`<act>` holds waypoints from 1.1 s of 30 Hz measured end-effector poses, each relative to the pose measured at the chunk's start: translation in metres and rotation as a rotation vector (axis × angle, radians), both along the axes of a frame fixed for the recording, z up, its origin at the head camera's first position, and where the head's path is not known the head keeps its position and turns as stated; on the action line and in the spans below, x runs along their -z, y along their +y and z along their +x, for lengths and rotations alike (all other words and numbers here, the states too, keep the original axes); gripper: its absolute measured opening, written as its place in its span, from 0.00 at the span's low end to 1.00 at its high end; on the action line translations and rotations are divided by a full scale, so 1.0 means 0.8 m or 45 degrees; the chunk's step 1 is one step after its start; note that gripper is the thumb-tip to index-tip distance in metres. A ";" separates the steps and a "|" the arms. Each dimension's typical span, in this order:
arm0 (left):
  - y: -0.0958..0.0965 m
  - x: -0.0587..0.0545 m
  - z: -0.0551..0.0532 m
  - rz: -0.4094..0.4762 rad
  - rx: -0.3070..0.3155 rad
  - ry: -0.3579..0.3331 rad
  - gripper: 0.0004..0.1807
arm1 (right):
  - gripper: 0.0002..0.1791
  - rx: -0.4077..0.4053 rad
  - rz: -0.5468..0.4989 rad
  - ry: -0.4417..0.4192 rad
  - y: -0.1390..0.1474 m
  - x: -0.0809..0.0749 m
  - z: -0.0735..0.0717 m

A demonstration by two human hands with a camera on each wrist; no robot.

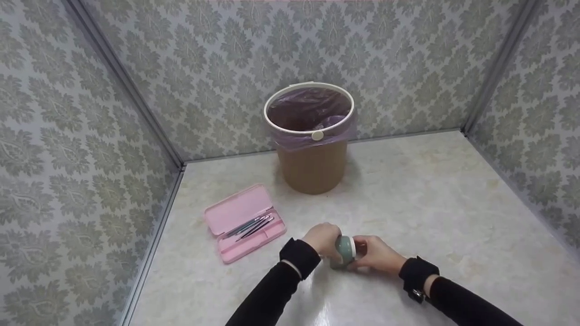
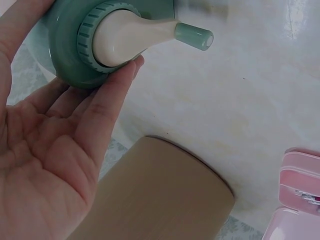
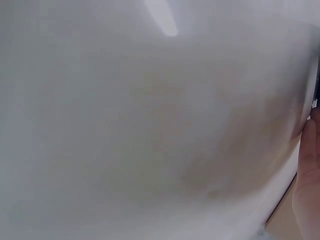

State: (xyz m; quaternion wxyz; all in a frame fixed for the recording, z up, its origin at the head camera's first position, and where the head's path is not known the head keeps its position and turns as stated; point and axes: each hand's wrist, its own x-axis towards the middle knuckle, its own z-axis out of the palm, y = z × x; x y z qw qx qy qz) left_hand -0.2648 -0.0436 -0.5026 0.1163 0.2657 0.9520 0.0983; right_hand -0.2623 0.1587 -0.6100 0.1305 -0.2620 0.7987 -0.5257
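Observation:
Over the near middle of the table, my left hand grips a green pencil sharpener with a white band at its right end. The left wrist view shows its ribbed green hub, a white crank arm and a green knob; the left fingers curve round the body beside the hub. My right hand holds the white-banded end between thumb and fingers. A dark reddish patch shows between them, and I cannot tell what it is. Only part of the right hand appears at the right wrist view's edge.
An open pink pencil case with several dark pencils lies left of the hands. Behind stands a brown bin with a white rim and a purple liner. Patterned panels enclose the back and sides of the pale table.

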 end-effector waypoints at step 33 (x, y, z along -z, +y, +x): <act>-0.039 0.004 -0.013 0.066 -0.156 0.172 0.35 | 0.35 0.437 0.040 0.029 0.028 -0.003 -0.039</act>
